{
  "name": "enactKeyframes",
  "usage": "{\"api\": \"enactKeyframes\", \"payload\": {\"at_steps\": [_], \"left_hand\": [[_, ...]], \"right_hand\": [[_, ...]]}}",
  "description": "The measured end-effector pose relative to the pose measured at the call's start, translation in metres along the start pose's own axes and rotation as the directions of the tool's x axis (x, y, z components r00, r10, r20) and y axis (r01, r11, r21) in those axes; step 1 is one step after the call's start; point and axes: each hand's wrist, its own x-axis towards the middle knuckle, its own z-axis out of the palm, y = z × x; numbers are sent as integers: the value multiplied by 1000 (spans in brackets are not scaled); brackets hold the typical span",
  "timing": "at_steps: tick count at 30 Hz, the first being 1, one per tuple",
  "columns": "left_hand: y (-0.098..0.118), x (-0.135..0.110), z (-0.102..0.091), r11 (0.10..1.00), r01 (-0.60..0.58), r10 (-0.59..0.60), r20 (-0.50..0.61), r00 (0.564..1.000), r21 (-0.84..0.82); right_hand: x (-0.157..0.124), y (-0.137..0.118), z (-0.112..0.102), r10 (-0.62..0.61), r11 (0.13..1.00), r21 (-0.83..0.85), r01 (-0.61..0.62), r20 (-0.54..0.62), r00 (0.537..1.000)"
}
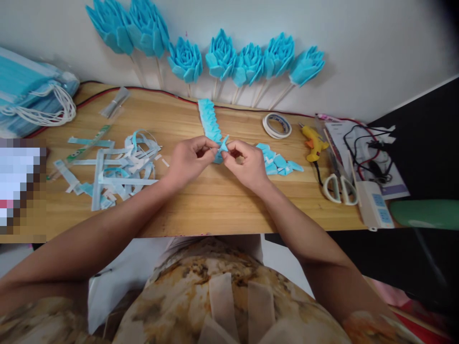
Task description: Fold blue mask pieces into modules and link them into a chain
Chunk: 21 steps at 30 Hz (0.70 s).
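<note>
Between my two hands is a small light-blue fabric piece, folded to a point. My left hand pinches its left side with thumb and forefinger. On the other side my right hand grips it the same way. Just beyond my fingers lies a row of overlapping folded blue pieces, running away toward the wall. A loose pile of cut blue fabric pieces lies to the right of my right hand, partly hidden by it. The fingers cover some of the held piece.
Several blue fabric flowers on sticks lean against the wall. Fabric scraps lie left, with a bag of face masks behind. To the right are a tape roll, yellow glue gun, scissors and power strip.
</note>
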Motion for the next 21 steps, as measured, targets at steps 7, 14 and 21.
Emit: {"api": "enactKeyframes", "payload": {"at_steps": [7,14,21], "left_hand": [[-2,8,-1,951,148,-167,-46,985,-270],[-1,6,-2,927,191,-145,161,976,-323],[-2,6,-1,949,147,-113,135,984,-278]], "right_hand": [[3,-1,-6,174,962,199,-186,76,982],[4,-1,-10,203,926,285,-247,176,963],[4,0,-9,207,903,330,-277,233,950]]}}
